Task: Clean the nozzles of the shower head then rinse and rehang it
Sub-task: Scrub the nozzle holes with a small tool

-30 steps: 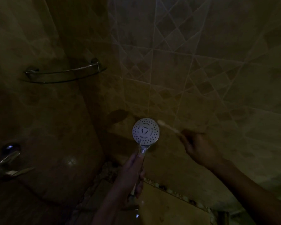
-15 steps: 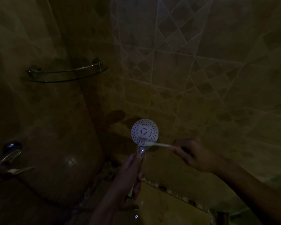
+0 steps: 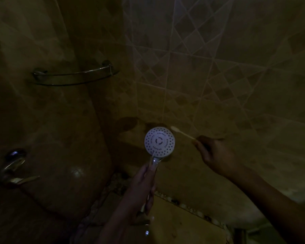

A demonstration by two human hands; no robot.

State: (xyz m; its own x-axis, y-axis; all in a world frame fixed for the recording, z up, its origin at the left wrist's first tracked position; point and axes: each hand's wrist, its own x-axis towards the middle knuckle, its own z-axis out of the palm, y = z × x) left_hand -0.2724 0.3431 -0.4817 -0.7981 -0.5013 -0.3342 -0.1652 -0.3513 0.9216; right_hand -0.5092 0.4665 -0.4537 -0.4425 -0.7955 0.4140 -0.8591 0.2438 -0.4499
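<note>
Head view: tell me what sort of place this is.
Most likely a tiled shower stall in a bathroom, dimly lit. The walls are tiled, a tap sits low at left, a curved shelf spans the corner, and the left hand holds a shower head.

A curved glass corner shelf (image 3: 74, 80) with a chrome rail is fixed to the dim tiled wall (image 3: 218, 76).

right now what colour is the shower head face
White with dark nozzle dots, on the shower head, head view.
</note>
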